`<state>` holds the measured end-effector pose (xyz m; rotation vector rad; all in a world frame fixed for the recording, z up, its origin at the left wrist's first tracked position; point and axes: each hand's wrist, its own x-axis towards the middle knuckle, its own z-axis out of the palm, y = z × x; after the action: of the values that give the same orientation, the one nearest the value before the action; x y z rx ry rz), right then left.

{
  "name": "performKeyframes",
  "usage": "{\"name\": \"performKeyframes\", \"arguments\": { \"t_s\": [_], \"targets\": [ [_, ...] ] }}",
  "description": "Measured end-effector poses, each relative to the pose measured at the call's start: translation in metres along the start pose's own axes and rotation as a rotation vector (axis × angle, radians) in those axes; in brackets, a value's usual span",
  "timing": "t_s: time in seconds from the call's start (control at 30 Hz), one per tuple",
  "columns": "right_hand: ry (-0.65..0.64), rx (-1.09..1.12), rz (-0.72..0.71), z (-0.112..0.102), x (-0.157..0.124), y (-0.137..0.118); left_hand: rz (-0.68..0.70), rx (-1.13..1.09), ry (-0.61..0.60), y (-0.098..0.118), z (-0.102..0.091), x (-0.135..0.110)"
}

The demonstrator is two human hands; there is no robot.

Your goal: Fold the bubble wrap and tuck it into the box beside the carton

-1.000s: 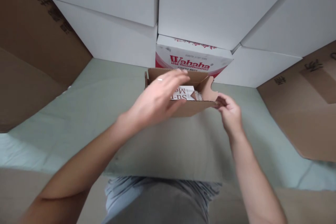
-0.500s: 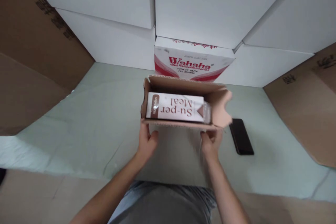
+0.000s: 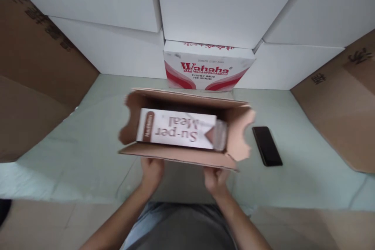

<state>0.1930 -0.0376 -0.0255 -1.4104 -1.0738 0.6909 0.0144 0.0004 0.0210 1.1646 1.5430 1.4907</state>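
An open-topped cardboard box (image 3: 178,158) is held up in front of me, its flaps spread outward. Inside it lies a white carton (image 3: 178,129) with brown "Su-per Meal" lettering that reads upside down from here. At that carton's right end sits a clear plastic item (image 3: 220,136), blurred, whose kind I cannot make out. My left hand (image 3: 152,174) grips the cardboard box from below its near side, left of the middle. Farther right along the same side, my right hand (image 3: 216,179) holds it too. The box hides most of the fingers of both hands.
A black phone (image 3: 267,146) lies on the pale green tabletop (image 3: 96,125) to the right. Behind stands a red and white Wahaha water box (image 3: 208,70) against white panels (image 3: 234,4). Large brown cardboard pieces rise at the left (image 3: 38,86) and right (image 3: 345,117).
The cardboard box has come closer to me and leftward, tilting so more of its inside shows. Both hands moved with it. Its left flap now spreads outward, and the camera view has shifted slightly.
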Motion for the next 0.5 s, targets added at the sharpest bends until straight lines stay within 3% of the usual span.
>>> {"name": "performKeyframes", "arguments": {
  "t_s": [0.1,0.23,0.5],
  "targets": [
    [0.001,0.045,-0.071,0.009,0.016,-0.015,0.045,-0.060,0.061,0.009,0.000,0.014],
    [0.015,0.094,-0.156,0.014,0.053,-0.033,0.056,-0.150,-0.086,0.014,0.009,0.030],
    [-0.151,0.055,-0.098,0.004,0.092,-0.020,0.071,-0.087,-0.221,-0.017,0.021,0.068]
  ]
}}
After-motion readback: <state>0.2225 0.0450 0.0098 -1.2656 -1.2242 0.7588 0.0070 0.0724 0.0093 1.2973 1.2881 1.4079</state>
